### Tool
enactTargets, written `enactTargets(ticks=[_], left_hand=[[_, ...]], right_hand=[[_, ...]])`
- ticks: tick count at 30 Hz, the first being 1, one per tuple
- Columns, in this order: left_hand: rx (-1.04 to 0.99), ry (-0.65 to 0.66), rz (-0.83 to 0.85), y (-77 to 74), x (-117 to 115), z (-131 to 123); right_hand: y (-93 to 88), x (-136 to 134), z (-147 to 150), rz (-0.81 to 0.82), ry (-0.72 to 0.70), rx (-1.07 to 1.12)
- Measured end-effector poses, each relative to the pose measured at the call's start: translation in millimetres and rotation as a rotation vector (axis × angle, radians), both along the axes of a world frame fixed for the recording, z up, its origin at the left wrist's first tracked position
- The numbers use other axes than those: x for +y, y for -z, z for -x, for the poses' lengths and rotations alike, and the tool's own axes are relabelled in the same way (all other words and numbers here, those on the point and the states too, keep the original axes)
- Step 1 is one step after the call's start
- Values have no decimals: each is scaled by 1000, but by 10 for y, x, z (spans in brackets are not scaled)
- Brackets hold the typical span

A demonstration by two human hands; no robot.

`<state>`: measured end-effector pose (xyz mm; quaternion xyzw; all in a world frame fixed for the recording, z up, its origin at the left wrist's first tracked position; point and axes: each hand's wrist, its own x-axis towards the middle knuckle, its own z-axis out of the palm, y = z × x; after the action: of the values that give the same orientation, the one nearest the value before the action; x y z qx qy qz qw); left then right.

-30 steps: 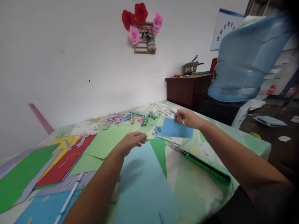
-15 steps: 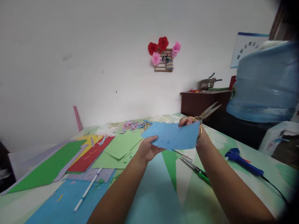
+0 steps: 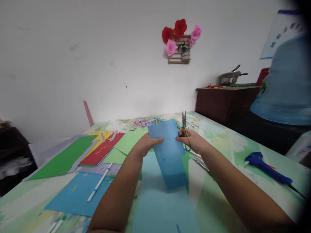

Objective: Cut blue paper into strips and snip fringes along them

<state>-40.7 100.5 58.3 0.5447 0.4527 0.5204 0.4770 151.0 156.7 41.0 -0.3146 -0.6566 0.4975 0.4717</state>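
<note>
A blue sheet of paper (image 3: 168,155) hangs lengthwise between my two hands, above a lighter blue sheet (image 3: 165,207) on the table. My left hand (image 3: 148,144) pinches its left edge, thumb on the front. At the right edge, my right hand (image 3: 191,139) grips the paper with its thumb. Gold-handled scissors (image 3: 185,129) are also in my right hand, blades pointing up and nearly closed. Another pair of scissors (image 3: 201,163) lies on the table, partly hidden behind my right forearm.
Green (image 3: 63,158) and red (image 3: 103,150) sheets, a blue sheet with a white marker (image 3: 99,183), and paper scraps (image 3: 142,123) lie left and behind. A blue glue gun (image 3: 267,168) lies right, near a large water bottle (image 3: 286,84).
The blue paper has turned from lying crosswise to hanging lengthwise. The gold-handled scissors have swung from pointing right to pointing up. The view has shifted, and my hands are nearer each other.
</note>
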Motion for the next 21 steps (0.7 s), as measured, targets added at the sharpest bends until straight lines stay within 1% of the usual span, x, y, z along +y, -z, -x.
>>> enactTargets(ticks=[2,4,5,6,7,8,9,10,12,13,14,16,17,19,21], left_hand=[[15,-125,-37,-53,-28,-15],[54,-306,-103,-88,-85,-54],[88,-425,-159,-94,-127,-91],[174,-612,-269,-92,-177,-142],[266,-733,-374,-80,-230,-209],[337,-722,-436,-59,-280,-290],[387,-622,-463,-29,-323,-381],[414,-479,-446,7,-353,-476],[358,-325,-321,88,-361,-656],[279,-250,-238,129,-340,-730],[143,-199,-142,168,-306,-787],[-127,-142,-12,236,-217,-849],[-249,-109,-18,265,-170,-855],[-337,-135,-59,312,-90,-832],[-378,-212,-89,338,-33,-776]], right_hand=[[38,15,71,28,44,131],[29,72,94,33,152,304],[11,109,91,26,219,399],[-13,146,81,18,283,488],[-39,177,67,10,339,567],[-64,199,53,4,383,632],[-85,208,43,4,415,682],[-100,203,40,8,436,719],[-107,153,66,28,448,755],[-100,110,95,40,443,758],[-87,59,134,53,430,750],[-55,-51,224,76,395,709],[-39,-103,269,81,377,681],[-18,-187,340,73,353,615],[-15,-240,371,46,365,540]])
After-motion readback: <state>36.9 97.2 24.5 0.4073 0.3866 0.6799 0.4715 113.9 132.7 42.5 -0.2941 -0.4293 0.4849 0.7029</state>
